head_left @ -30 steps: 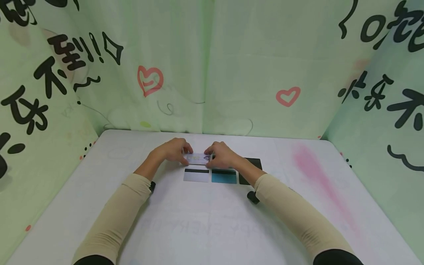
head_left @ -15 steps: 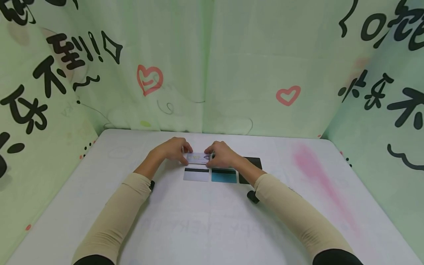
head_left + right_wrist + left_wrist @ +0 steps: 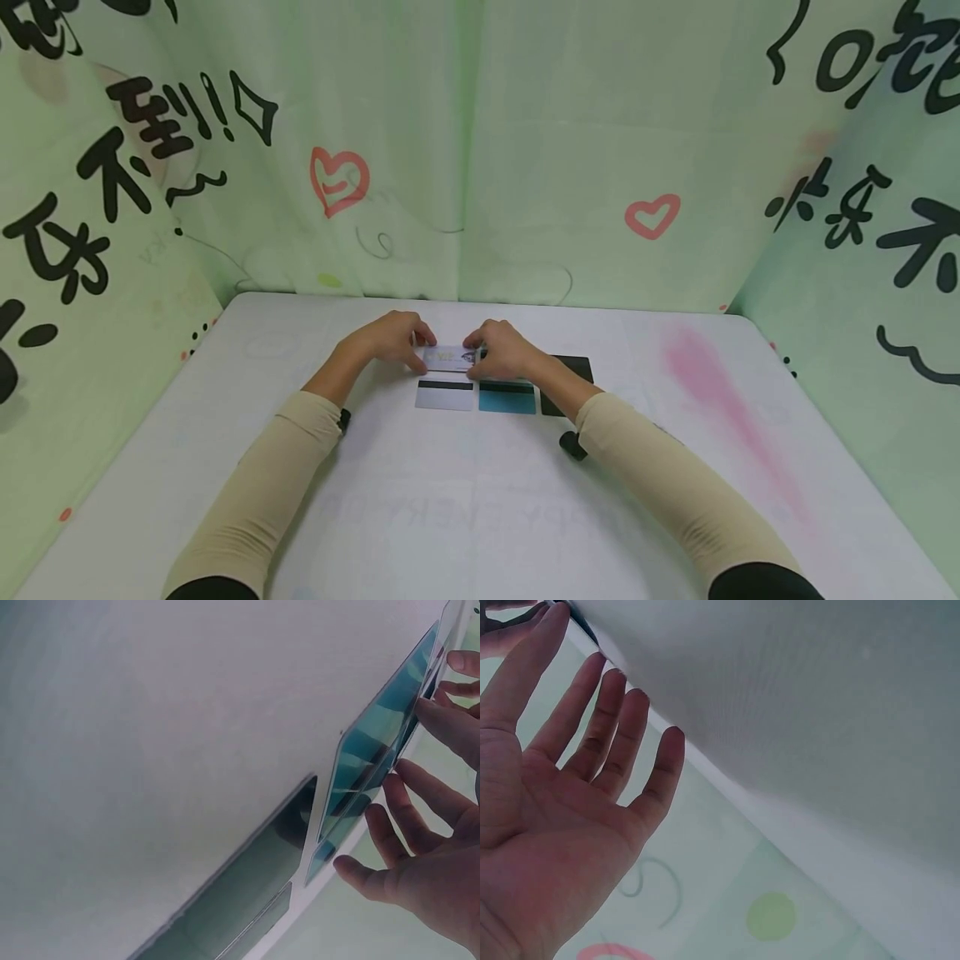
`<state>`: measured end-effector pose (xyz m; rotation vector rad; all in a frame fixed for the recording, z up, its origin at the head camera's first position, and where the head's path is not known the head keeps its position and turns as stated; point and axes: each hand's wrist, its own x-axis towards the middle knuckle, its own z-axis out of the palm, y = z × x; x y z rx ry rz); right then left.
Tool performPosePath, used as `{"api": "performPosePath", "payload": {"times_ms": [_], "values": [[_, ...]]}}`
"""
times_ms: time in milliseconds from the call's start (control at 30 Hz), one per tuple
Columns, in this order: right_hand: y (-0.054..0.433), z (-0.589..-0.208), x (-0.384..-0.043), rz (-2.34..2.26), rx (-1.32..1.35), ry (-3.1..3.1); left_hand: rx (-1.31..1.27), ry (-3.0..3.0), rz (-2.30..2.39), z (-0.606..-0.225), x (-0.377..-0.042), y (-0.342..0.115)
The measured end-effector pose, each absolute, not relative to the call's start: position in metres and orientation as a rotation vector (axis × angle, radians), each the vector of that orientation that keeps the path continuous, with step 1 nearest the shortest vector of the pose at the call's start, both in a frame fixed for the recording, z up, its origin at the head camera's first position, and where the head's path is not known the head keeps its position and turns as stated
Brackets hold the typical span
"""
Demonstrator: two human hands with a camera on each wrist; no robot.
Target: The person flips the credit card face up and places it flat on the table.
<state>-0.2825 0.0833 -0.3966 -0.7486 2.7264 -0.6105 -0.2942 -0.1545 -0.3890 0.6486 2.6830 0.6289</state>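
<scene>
Contact: our left hand (image 3: 393,337) and right hand (image 3: 506,350), fingers loosely spread, touch opposite ends of the pale card (image 3: 447,359) | Place: flat on the surface (image 3: 420,492), just beyond the striped white card (image 3: 444,398) | Rightward: we see a teal card (image 3: 507,402) and a black card (image 3: 576,368)

We have open tabletop (image 3: 457,500) between the left sleeve (image 3: 262,475) and right sleeve (image 3: 675,479); we can come in low up to the striped pale card (image 3: 444,396) and teal card (image 3: 508,401). Left hand (image 3: 393,338) and right hand (image 3: 504,352) block both ends of the upper pale card (image 3: 446,359). Curtain (image 3: 525,208) walls off the far edge.
</scene>
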Motion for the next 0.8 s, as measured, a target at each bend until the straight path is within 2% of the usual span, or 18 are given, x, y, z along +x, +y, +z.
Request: {"api": "performPosePath", "payload": {"times_ms": [800], "values": [[0.0888, -0.4013, -0.2812, -0.615, -0.785, 2.736, 0.662, 2.666, 0.671, -0.3864, -0.2846, -0.1569]]}}
